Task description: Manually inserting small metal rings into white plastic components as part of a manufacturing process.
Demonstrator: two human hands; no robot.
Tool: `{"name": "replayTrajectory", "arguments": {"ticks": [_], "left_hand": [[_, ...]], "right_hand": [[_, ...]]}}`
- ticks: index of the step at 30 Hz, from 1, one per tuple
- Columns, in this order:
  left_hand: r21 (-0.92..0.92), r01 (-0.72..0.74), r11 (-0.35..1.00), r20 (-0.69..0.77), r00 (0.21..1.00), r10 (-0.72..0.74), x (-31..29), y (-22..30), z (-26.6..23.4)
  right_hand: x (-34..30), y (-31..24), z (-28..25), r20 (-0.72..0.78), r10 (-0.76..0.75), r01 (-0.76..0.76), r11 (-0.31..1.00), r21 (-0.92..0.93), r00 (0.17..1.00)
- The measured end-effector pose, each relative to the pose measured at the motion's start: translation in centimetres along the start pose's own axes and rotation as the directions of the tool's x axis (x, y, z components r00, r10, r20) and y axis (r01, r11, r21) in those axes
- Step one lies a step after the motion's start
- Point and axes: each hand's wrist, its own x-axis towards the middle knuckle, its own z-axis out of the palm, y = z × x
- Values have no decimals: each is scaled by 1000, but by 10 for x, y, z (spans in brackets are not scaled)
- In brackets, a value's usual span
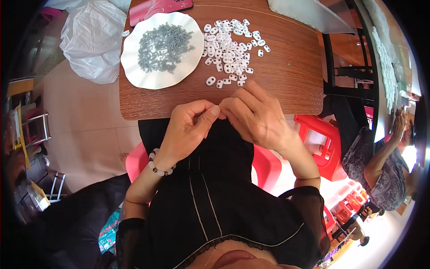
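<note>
The plate is white and round with a wavy rim. It lies at the far left part of the table, its left edge close to the left edge of the tabletop. Contents: one loose pile of springs. The springs are short, thin, grey and cylindrical, and lie in mixed directions. The pile covers the middle of the plate; the rim is bare all round.

The bag is white, crumpled plastic, located left of the table. Its contents cannot be seen.

The white pieces lie directly on the brown wood-patterned tabletop, just right of the plate. Each is small, smooth and rounded; many show two dark round holes side by side. The pieces overlap in the heap and spread out singly toward its right and near sides. One separate piece lies at the left edge of the plate.

The left hand and the right hand meet at the near edge of the table, nearest to the white pieces. The fingers of both hands are bent, with thumb and forefinger tips drawn close together. Whether they grip anything cannot be told; the tips hide the space between.

A pink phone lies beyond the plate.
</note>
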Motion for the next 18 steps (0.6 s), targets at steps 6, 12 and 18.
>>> {"name": "replayTrajectory", "arguments": {"ticks": [6,12,18], "left_hand": [[-1,-16,1000,-101,995,16,-1,-7,3],[-38,-40,998,-158,987,34,0,-11,3],[-118,-5,993,-163,987,-14,1,-10,1]], "right_hand": [[-6,-4,1,2,37,-36,999,-18,999],[-9,-1,5,-41,82,-77,991,109,996],[-21,-9,12,189,649,-556,424,714,737]]}}
